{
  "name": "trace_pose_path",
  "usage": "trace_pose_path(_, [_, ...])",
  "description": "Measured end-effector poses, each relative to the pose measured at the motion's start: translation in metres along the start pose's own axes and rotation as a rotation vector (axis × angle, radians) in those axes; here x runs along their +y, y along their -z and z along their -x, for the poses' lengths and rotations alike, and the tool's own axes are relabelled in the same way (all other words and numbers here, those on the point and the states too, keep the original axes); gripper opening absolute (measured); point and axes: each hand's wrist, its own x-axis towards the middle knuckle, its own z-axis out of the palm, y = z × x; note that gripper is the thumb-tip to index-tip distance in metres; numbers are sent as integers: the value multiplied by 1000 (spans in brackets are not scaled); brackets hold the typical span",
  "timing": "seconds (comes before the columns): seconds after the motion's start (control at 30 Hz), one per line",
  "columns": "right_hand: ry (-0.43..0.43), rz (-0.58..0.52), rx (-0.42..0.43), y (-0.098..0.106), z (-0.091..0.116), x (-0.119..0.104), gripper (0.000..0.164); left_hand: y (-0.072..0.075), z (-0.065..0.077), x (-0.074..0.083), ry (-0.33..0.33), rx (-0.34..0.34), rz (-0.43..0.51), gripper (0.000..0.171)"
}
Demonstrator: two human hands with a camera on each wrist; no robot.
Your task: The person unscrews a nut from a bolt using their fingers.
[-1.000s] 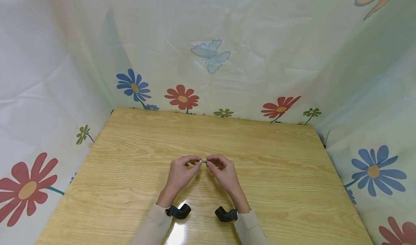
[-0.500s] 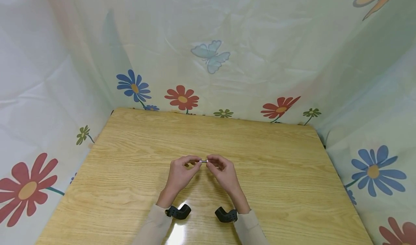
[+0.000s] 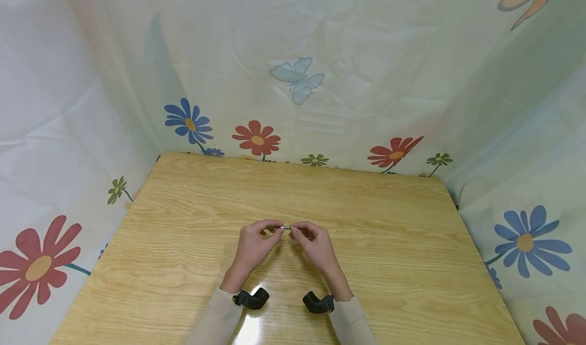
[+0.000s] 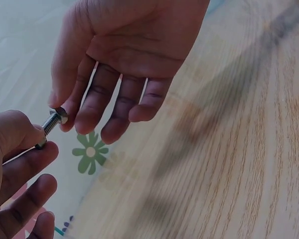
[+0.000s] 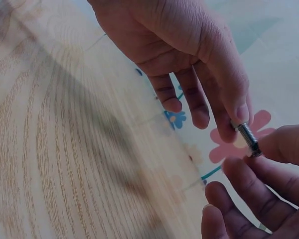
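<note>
Bolt [image 3: 286, 227]: small and silvery, held between the two hands above the worktop, lying roughly along the 9-to-3 o'clock line in the head view; a stretch of thread shows between the fingertips.
Bolt ends: a wider piece [image 4: 62, 115] sits at the right hand's fingertips, though whether it is head or nut I cannot tell; the opposite end is partly covered by the left fingertips.
Left hand [image 3: 253, 243]: at 8 o'clock from the bolt; its grip pinches the 9 o'clock end between thumb and fingertip.
Right hand [image 3: 319, 243]: at 4 o'clock from the bolt; its grip likewise pinches the 3 o'clock end.
Other fingers: slightly bent and spread in the wrist views, apart from the bolt.
Wrists: a black device [image 3: 252, 298] at 7 o'clock from the bolt and a second black device [image 3: 318, 303] at 5 o'clock, each beside the cuff of a pale sleeve.
Worktop [image 3: 206, 192]: light wood with visible grain; a bright patch of glare [image 3: 248, 329] near 7 o'clock.
Curtain [image 3: 375, 55]: pale, around the worktop; a blue butterfly [image 3: 299, 80] at 12 o'clock from the bolt, a red flower [image 3: 256, 139] at 11, another red flower [image 3: 396, 154] at 2, a blue flower [image 3: 525, 241] at 3.
</note>
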Motion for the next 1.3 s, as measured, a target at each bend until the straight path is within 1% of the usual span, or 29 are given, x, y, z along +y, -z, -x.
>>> trace_pose_path(0.2, [42,-19,-16,1,-1,2,20,1,-1,1,8,-11,-8,9])
trace_pose_path(0.47, [105,-52,-18,2,-2,1,19,1,-2,1,55,-38,4,8])
trace_pose_path(0.63, [129,-41,5,3,-3,1,22,0,-3,1,44,-36,-7,8])
trace_pose_path(0.73, [111,-22,30,3,-3,2,24,0,-3,0,24,-24,-5,9])
trace_pose_path(0.83, [69,0,40,4,-4,3,24,-1,-3,-1,11,-19,5,9])
trace_pose_path(1.03, [-24,51,53,4,-3,5,31,-2,-3,-2,12,-20,15,10])
trace_pose_path(1.13, [-31,47,56,3,-2,6,31,-1,-2,-1,18,-18,11,9])
trace_pose_path(1.3, [-13,34,49,3,-2,6,28,-1,-1,0,14,-16,21,10])
